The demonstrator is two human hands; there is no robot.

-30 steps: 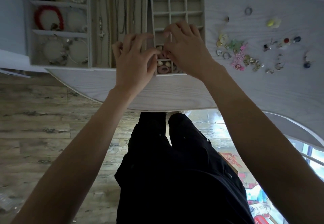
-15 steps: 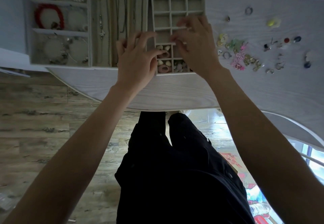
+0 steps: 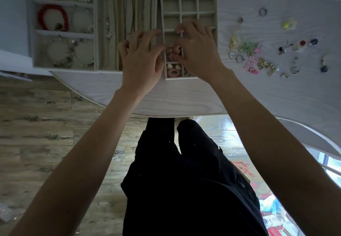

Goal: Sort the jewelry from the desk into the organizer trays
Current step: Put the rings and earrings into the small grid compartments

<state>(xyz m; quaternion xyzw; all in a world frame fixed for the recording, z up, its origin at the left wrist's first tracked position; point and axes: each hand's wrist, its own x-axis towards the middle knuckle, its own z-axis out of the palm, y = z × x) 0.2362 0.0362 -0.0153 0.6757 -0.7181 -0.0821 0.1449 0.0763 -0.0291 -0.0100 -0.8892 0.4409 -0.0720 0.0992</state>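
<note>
Fingers of both hands are curling together over the near cells of the grid tray (image 3: 188,1); what they pinch, if anything, cannot be told. Left hand (image 3: 141,60) and right hand (image 3: 196,51) are nearly touching. Pale shell-like pieces (image 3: 173,66) and a pink ring (image 3: 173,72) are lying in the nearest cells. Loose earrings (image 3: 258,60), pink, green and gold, are lying scattered on the whitish desk (image 3: 276,97) to the right.

Three organizer trays (image 3: 216,14), two hands (image 3: 140,64), one desk (image 3: 276,97)
</note>
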